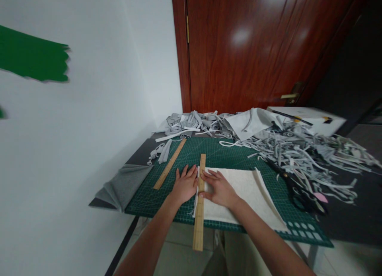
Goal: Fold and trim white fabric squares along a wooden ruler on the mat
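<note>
A cream piece of fabric (243, 196) lies flat on a green cutting mat (229, 150). Across its left edge rests a wooden ruler (200, 212), whose near end sticks out past the mat's front edge. My right hand (219, 188) presses on the ruler and the fabric with its fingers spread. To the left of the ruler, my left hand (185, 184) lies flat, fingers stretched out, its fingertips at the fabric's left edge. What is under the left palm is hidden.
A second wooden ruler (170, 164) lies farther left. Folded grey fabric (123, 186) sits at the left edge. Black scissors (300, 190) are on the right, beside a heap of grey fabric strips (298, 148). Behind stand a white box (322, 120) and a wooden door (238, 61).
</note>
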`<state>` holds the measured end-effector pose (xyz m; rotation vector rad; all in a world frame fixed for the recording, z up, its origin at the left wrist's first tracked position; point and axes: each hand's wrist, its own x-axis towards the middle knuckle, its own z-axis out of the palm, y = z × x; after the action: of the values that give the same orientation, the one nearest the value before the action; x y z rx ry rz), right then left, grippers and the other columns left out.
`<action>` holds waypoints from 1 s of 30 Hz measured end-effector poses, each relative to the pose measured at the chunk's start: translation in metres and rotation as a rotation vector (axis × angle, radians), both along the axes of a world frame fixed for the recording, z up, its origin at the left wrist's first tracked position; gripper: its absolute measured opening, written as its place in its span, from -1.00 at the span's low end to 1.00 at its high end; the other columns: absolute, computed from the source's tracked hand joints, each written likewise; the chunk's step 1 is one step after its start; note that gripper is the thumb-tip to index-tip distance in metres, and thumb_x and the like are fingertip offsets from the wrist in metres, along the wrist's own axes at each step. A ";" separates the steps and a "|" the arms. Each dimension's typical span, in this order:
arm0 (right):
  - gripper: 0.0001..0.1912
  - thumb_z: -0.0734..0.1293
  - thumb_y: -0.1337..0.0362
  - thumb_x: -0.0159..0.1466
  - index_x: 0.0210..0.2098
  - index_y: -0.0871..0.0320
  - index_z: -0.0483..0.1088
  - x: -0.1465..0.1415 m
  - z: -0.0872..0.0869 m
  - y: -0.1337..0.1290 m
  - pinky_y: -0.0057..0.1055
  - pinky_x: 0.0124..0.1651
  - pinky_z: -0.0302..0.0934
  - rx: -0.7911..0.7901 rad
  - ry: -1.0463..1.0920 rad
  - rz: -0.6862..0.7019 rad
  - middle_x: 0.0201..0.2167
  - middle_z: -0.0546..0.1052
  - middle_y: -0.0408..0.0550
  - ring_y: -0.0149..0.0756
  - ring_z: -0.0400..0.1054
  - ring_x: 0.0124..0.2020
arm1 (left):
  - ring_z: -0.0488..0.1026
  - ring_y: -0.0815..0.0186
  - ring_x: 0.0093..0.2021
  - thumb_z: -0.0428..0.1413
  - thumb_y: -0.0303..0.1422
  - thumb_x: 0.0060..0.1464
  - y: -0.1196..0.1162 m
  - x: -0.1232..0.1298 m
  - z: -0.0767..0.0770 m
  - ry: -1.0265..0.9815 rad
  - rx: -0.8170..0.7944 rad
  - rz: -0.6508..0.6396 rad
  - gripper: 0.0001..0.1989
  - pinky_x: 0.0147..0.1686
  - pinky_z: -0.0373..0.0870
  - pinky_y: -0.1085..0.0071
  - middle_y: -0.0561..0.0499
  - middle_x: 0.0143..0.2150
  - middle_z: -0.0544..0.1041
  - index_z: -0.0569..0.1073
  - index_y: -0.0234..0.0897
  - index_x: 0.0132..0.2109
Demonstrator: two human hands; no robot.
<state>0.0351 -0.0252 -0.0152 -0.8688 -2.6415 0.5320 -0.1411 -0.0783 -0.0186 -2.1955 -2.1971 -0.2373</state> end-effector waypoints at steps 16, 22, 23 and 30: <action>-0.20 0.30 -0.17 0.11 0.23 0.10 0.17 0.000 0.001 0.000 0.00 0.29 -0.24 -0.012 -0.001 -0.016 0.26 0.19 0.00 -0.03 -0.06 0.30 | 0.02 0.13 0.31 -0.09 -0.45 0.10 0.006 -0.002 0.007 -0.500 0.081 0.130 -0.51 0.28 -0.28 -0.06 -0.01 0.30 0.20 0.29 -0.21 0.19; -0.21 0.29 -0.18 0.11 0.22 0.09 0.19 0.001 -0.002 0.000 -0.01 0.29 -0.22 0.002 0.009 -0.011 0.26 0.19 -0.01 -0.03 -0.05 0.30 | 0.45 0.22 -0.03 -0.11 -0.51 0.05 -0.018 -0.003 0.014 -0.908 0.202 0.394 -0.57 -0.01 0.39 0.22 -0.12 -0.04 0.49 0.39 -0.29 0.07; -0.21 0.29 -0.18 0.11 0.22 0.09 0.19 0.001 -0.003 0.001 -0.01 0.29 -0.22 0.004 0.007 -0.010 0.26 0.19 -0.01 -0.03 -0.05 0.30 | 0.48 0.21 -0.09 -0.07 -0.48 0.05 -0.028 0.000 0.014 -0.993 0.173 0.401 -0.60 -0.11 0.45 0.23 -0.12 -0.08 0.51 0.40 -0.29 0.05; -0.21 0.29 -0.17 0.12 0.21 0.14 0.20 0.001 -0.006 0.002 -0.01 0.28 -0.20 0.025 0.017 -0.001 0.25 0.22 0.03 -0.02 -0.03 0.29 | 0.25 0.15 0.21 0.09 -0.43 -0.05 -0.090 0.021 0.021 -1.759 -0.037 0.398 -0.54 0.05 0.34 0.24 -0.15 0.21 0.32 0.37 -0.27 0.06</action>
<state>0.0361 -0.0231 -0.0207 -0.8542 -2.6268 0.5022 -0.1204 -0.1680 0.0028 -1.2894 -2.8648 -2.8736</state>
